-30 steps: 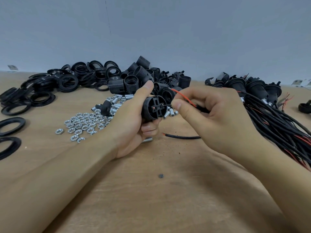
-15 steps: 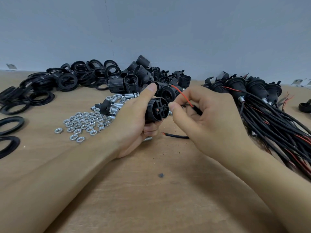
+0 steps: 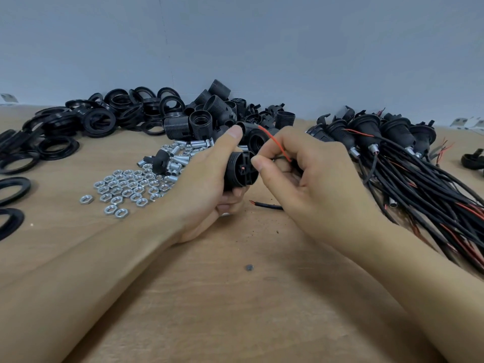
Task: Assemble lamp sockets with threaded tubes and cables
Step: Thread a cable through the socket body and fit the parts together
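My left hand [image 3: 207,187] grips a black lamp socket [image 3: 239,172] above the table's middle, its terminal end facing right. My right hand [image 3: 309,179] pinches a cable right against that end; the cable's red wire [image 3: 275,141] loops up over my fingers. Its black sheath [image 3: 267,205] trails onto the wood under my right hand. Whether a wire tip sits inside the socket is hidden by my thumb.
Silver nuts [image 3: 123,189] and short threaded tubes [image 3: 183,153] lie left of my left hand. Black rings [image 3: 78,124] fill the back left, loose socket shells [image 3: 209,113] the back middle. Sockets with cables attached [image 3: 392,153] are piled at the right. A wall stands behind.
My right hand has moved left and closed in on the socket's end, its thumb now touching it. The left hand tilted the socket slightly and kept its place.
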